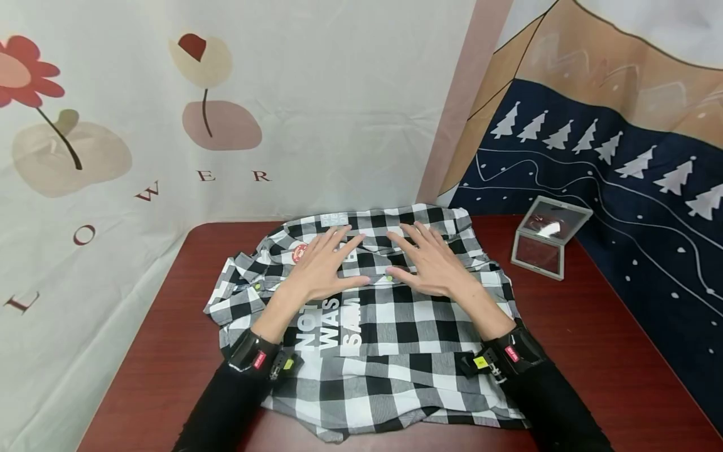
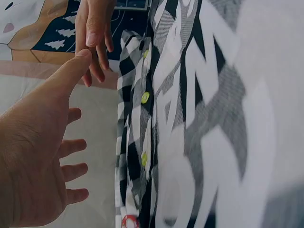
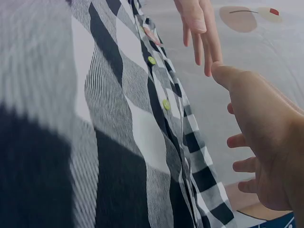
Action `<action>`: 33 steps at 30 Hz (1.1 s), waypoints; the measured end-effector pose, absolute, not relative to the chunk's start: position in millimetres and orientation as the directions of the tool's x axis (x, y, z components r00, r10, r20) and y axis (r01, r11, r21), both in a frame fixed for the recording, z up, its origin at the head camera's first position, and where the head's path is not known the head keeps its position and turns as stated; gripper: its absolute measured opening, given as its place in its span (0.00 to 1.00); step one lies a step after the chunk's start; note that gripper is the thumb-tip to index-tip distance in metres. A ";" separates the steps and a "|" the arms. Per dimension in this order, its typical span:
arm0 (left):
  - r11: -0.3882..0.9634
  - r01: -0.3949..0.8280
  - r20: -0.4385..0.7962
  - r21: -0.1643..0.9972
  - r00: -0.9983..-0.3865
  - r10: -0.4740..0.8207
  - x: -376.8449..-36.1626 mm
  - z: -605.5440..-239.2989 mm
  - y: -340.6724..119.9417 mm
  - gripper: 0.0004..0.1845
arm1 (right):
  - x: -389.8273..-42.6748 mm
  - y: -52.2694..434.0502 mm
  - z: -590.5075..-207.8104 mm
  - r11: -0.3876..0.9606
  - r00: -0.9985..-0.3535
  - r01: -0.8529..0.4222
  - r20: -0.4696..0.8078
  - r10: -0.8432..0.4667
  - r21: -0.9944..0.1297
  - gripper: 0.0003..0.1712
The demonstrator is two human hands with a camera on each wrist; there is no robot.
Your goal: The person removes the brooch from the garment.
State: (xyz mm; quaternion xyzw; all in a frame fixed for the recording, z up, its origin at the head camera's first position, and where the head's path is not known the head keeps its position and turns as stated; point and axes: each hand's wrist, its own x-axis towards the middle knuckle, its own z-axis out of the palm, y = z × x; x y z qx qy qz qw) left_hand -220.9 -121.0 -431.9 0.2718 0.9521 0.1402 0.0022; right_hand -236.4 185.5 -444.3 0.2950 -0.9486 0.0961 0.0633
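Under the left hand (image 1: pixel 321 267), white lettering (image 1: pixel 329 324) on the checked shirt (image 1: pixel 407 320) is partly hidden; opposite the right hand (image 3: pixel 268 135), its wrist view shows cloth (image 3: pixel 35 71) blurred.

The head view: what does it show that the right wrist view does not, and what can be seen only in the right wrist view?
Only the head view: the red-brown tabletop, the open case, the white lettering and the black sleeves.

Only the right wrist view: the palm side of the right hand; the head view has its back.

Both: the right hand, the left hand, the checked shirt, green buttons and the pale backdrop.
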 end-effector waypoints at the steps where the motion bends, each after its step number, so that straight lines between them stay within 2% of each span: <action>1: 0.814 0.513 0.073 0.271 -0.854 0.514 -220.5 -431.1 -123.5 0.54 | -236.9 183.0 -444.9 0.805 -0.815 -0.576 0.179 -0.551 -0.144 0.49; 10: 0.829 0.479 0.087 0.289 -0.875 0.476 -218.7 -427.4 -147.5 0.54 | -241.2 157.0 -447.1 0.776 -0.785 -0.617 0.176 -0.594 -0.132 0.48; 22: 0.848 0.433 0.099 0.307 -0.900 0.424 -219.7 -424.1 -188.6 0.55 | -246.7 119.0 -447.9 0.731 -0.751 -0.660 0.166 -0.639 -0.174 0.47; 33: 0.837 0.407 0.127 0.365 -0.913 0.389 -221.7 -431.5 -217.6 0.55 | -255.1 91.9 -446.4 0.697 -0.720 -0.694 0.175 -0.672 -0.181 0.46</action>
